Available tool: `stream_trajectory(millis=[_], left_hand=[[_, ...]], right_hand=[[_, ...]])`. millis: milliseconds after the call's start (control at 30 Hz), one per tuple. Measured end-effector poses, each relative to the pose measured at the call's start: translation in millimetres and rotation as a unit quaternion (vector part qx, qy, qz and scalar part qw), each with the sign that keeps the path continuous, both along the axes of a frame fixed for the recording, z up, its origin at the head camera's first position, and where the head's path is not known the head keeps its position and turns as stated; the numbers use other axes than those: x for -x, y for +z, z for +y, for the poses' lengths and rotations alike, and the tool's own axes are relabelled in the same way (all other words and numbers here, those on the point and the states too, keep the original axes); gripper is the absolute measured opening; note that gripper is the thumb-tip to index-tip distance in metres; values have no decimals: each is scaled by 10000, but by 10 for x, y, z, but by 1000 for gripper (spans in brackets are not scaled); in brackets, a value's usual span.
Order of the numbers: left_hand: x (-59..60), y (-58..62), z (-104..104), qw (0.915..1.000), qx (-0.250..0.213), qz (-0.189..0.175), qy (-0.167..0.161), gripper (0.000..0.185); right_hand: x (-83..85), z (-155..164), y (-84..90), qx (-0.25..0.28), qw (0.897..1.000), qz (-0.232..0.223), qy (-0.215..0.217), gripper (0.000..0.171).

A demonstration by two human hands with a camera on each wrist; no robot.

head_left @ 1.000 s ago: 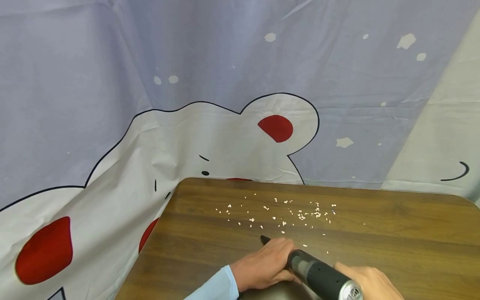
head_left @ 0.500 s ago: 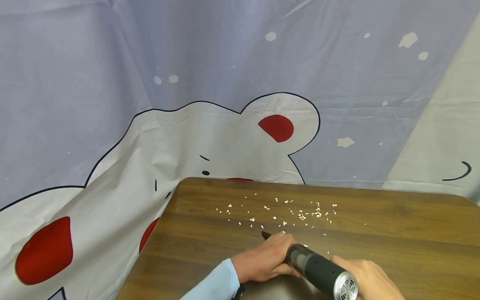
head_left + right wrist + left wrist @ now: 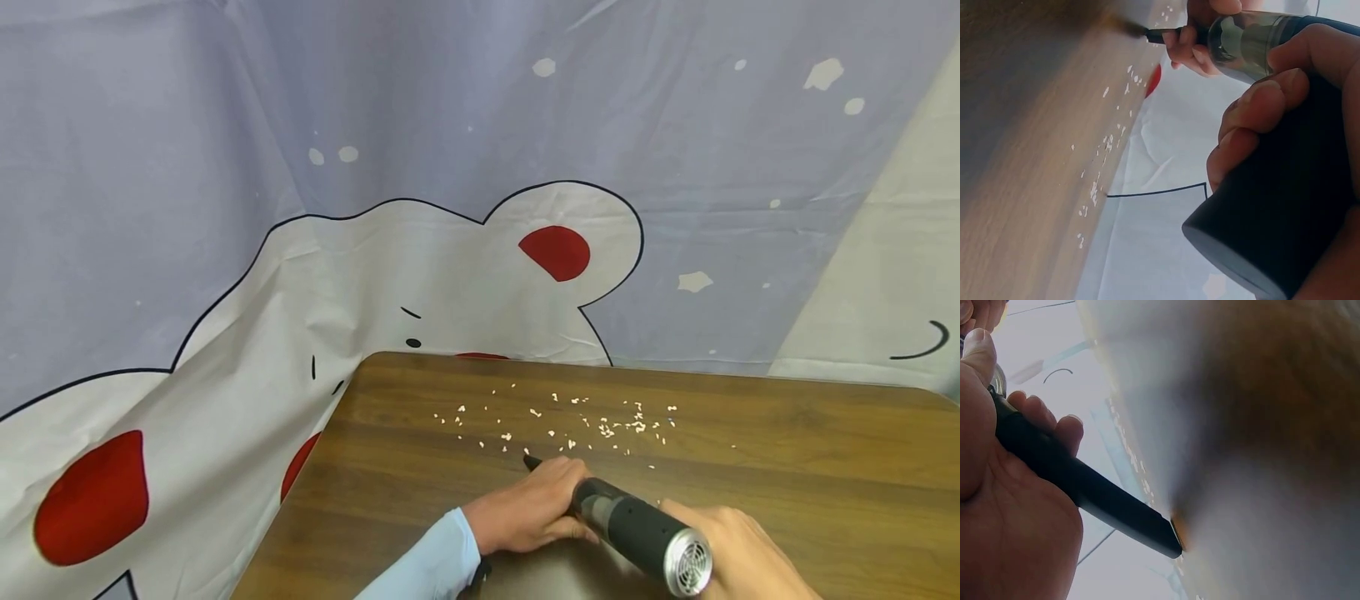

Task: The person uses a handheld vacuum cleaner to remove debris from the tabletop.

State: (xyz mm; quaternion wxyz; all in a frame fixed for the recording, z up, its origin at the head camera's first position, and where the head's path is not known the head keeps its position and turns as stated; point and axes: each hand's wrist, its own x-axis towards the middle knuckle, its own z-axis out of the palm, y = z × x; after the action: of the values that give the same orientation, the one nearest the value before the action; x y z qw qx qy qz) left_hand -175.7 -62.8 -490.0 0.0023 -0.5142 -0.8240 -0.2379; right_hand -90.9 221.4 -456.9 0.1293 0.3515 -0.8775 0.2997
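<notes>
You hold the vacuum (image 3: 637, 533) low over the table (image 3: 787, 467), its nozzle (image 3: 532, 461) angled down at the near edge of the crumbs (image 3: 600, 427), probably so the tip meets them. Your left hand (image 3: 528, 512) curls round the front to steer; your right hand (image 3: 738, 554) wraps the body.

The left wrist view shows the nozzle (image 3: 1116, 509) tip just touching the wood, which the head view cannot settle. The right wrist view shows your fingers (image 3: 1254, 119) curled round the dark body.
</notes>
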Motion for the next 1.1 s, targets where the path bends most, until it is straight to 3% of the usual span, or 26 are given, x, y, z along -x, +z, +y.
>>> stream_trajectory(millis=[267,500,767,1100], left_hand=[[29,4,-35,9999,76,-114,95,48],[35,7,-78,9999,-46,51,98,46],[27,1,-148,9997,31,-3,239,47],[96,-9,-215,9996,49,-53,263,49]], right_hand=[[38,-18,-2,-17,9999,-148,-47,52],[78,-59,3,-110,9999,23,-124,52],[98,-126,-13,-83,9999,57,-108,53],[164,-219,-33,23,9986,521,7,54]])
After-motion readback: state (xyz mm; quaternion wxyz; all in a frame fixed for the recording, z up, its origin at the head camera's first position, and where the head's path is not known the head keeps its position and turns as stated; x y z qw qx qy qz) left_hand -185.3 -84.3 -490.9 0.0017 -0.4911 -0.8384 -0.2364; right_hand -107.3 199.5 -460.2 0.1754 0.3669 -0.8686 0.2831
